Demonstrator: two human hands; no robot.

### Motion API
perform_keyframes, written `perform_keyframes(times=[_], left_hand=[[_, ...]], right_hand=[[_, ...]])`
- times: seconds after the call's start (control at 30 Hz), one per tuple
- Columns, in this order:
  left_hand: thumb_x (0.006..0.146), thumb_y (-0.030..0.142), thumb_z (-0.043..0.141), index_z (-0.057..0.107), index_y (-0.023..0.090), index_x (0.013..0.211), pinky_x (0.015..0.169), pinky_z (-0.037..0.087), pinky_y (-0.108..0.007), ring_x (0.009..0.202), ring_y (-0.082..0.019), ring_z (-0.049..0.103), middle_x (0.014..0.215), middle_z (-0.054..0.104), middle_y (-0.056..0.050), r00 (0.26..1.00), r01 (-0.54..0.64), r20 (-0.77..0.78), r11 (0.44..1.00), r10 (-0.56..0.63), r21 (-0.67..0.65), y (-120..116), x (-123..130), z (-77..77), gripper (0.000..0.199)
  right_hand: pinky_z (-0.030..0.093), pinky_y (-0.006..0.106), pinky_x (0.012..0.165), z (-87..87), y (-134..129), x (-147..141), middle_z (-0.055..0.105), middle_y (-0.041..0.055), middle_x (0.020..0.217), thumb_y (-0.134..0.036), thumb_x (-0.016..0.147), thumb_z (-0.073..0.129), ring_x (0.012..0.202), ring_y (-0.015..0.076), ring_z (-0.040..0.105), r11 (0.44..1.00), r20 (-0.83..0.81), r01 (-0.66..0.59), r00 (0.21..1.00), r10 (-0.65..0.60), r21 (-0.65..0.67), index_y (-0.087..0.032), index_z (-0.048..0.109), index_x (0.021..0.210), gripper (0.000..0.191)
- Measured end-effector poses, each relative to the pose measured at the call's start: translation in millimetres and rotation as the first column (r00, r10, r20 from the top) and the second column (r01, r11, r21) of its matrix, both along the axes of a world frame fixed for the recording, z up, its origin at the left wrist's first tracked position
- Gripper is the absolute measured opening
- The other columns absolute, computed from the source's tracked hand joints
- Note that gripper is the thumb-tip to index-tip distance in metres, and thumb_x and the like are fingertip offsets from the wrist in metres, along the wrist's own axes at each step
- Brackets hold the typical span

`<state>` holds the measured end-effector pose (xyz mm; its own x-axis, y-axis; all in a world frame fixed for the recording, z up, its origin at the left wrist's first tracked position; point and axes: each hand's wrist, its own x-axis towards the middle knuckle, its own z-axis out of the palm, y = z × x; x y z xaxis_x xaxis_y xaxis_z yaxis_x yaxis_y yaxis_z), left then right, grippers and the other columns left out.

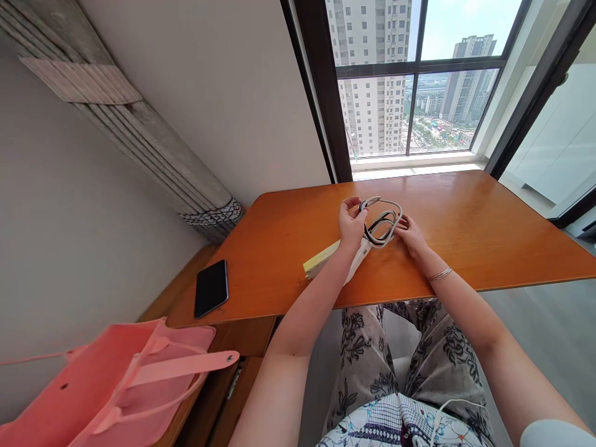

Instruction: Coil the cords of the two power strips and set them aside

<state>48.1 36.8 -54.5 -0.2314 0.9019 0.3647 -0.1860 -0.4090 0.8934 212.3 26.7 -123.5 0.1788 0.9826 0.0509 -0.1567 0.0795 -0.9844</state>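
Note:
Looped black and white cables (384, 225) are bunched between my two hands, just above the table. My left hand (352, 218) pinches the left side of the loops between thumb and fingers. At the right edge of the loops, my right hand (410, 233) has its fingers around the outer strands. Under the cables lies a white power strip (359, 261), partly covered by my left wrist. A yellow-topped block (321, 258) sits beside it, its right part hidden by my left forearm.
The orange-brown wooden table (465, 236) stretches to the window (414, 74). A black tablet or phone (212, 288) lies near its left edge. A pink bag (139, 385) stands at the lower left. A grey curtain (153, 136) hangs tied on the left.

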Motion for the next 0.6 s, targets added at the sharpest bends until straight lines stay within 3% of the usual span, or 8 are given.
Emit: perform_keyframes(times=[0.07, 0.13, 0.2, 0.3, 0.37, 0.47, 0.53, 0.6], left_hand=[[0.075, 0.01, 0.062, 0.053, 0.021, 0.097, 0.091, 0.052, -0.032, 0.091, -0.014, 0.066, 0.105, 0.061, -0.004, 0.997, -0.066, 0.037, 0.996, 0.064, 0.056, 2.2, -1.9, 4.7, 0.026], [0.078, 0.013, 0.063, 0.054, 0.022, 0.097, 0.094, 0.051, -0.033, 0.093, -0.014, 0.066, 0.104, 0.06, -0.004, 0.998, -0.054, 0.021, 0.99, 0.052, 0.134, 2.9, -2.9, 9.0, 0.023], [0.08, 0.016, 0.064, 0.055, 0.021, 0.097, 0.097, 0.05, -0.035, 0.095, -0.015, 0.065, 0.108, 0.059, -0.005, 0.998, 0.029, -0.061, 0.973, -0.015, 0.23, 0.4, -1.3, 11.8, 0.02], [0.08, 0.021, 0.065, 0.059, 0.021, 0.099, 0.104, 0.047, -0.038, 0.112, -0.019, 0.062, 0.119, 0.057, -0.007, 0.963, 0.181, -0.25, 0.927, -0.099, 0.329, -8.3, 5.8, 11.5, 0.019], [0.081, 0.022, 0.062, 0.06, 0.022, 0.101, 0.108, 0.044, -0.039, 0.124, -0.022, 0.056, 0.124, 0.056, -0.009, 0.922, 0.278, -0.355, 0.904, -0.155, 0.325, -14.6, 10.3, 8.9, 0.021], [0.083, 0.022, 0.054, 0.058, 0.022, 0.105, 0.104, 0.047, -0.041, 0.117, -0.022, 0.061, 0.125, 0.06, -0.009, 0.861, 0.42, -0.414, 0.872, -0.296, 0.251, -20.3, 10.3, 5.5, 0.023], [0.082, 0.022, 0.049, 0.057, 0.022, 0.105, 0.097, 0.052, -0.04, 0.109, -0.021, 0.065, 0.125, 0.061, -0.009, 0.833, 0.474, -0.405, 0.863, -0.376, 0.175, -21.4, 5.1, 5.6, 0.024], [0.081, 0.022, 0.045, 0.056, 0.022, 0.106, 0.086, 0.056, -0.038, 0.104, -0.021, 0.067, 0.131, 0.059, -0.008, 0.82, 0.48, -0.394, 0.874, -0.415, 0.078, -21.6, -3.4, 7.8, 0.028]], right_hand=[[0.054, 0.041, 0.085, 3.3, -2.5, 2.5, 0.062, 0.009, 0.123, -0.039, 0.065, 0.073, 0.107, 0.0254, 0.063, 0.999, -0.009, 0.022, 1.0, -0.023, -0.031, -0.024, 0.057, 0.119, 0.058], [0.052, 0.043, 0.09, 7.5, -7.9, 2.3, 0.062, 0.0097, 0.125, -0.043, 0.074, 0.065, 0.112, 0.0264, 0.06, 0.99, 0.063, 0.13, 0.989, -0.133, 0.054, -0.024, 0.057, 0.118, 0.049], [0.046, 0.048, 0.1, 12.4, -16.2, -1.4, 0.061, 0.0104, 0.126, -0.045, 0.079, 0.063, 0.119, 0.0279, 0.056, 0.934, 0.223, 0.216, 0.933, -0.284, 0.283, -0.024, 0.06, 0.116, 0.042], [0.037, 0.051, 0.11, 19.1, -28.1, -10.5, 0.063, 0.0113, 0.122, -0.047, 0.083, 0.064, 0.123, 0.0302, 0.052, 0.822, 0.436, 0.081, 0.816, -0.379, 0.563, -0.024, 0.064, 0.111, 0.036], [0.042, 0.049, 0.104, 21.3, -31.3, -15.2, 0.066, 0.0109, 0.114, -0.049, 0.087, 0.06, 0.114, 0.0295, 0.057, 0.816, 0.512, -0.08, 0.813, -0.279, 0.572, -0.023, 0.064, 0.114, 0.037], [0.049, 0.045, 0.091, 20.7, -29.4, -15.6, 0.07, 0.01, 0.103, -0.056, 0.091, 0.052, 0.097, 0.028, 0.062, 0.82, 0.636, -0.369, 0.772, 0.008, 0.438, -0.019, 0.063, 0.116, 0.046], [0.047, 0.045, 0.093, 18.9, -27.4, -12.4, 0.071, 0.0111, 0.107, -0.062, 0.094, 0.043, 0.099, 0.0288, 0.062, 0.79, 0.697, -0.503, 0.703, 0.139, 0.35, -0.018, 0.064, 0.119, 0.054], [0.043, 0.047, 0.1, 17.1, -26.9, -8.6, 0.07, 0.0119, 0.116, -0.065, 0.097, 0.032, 0.109, 0.0301, 0.059, 0.778, 0.708, -0.554, 0.675, 0.209, 0.298, -0.02, 0.063, 0.126, 0.062]])
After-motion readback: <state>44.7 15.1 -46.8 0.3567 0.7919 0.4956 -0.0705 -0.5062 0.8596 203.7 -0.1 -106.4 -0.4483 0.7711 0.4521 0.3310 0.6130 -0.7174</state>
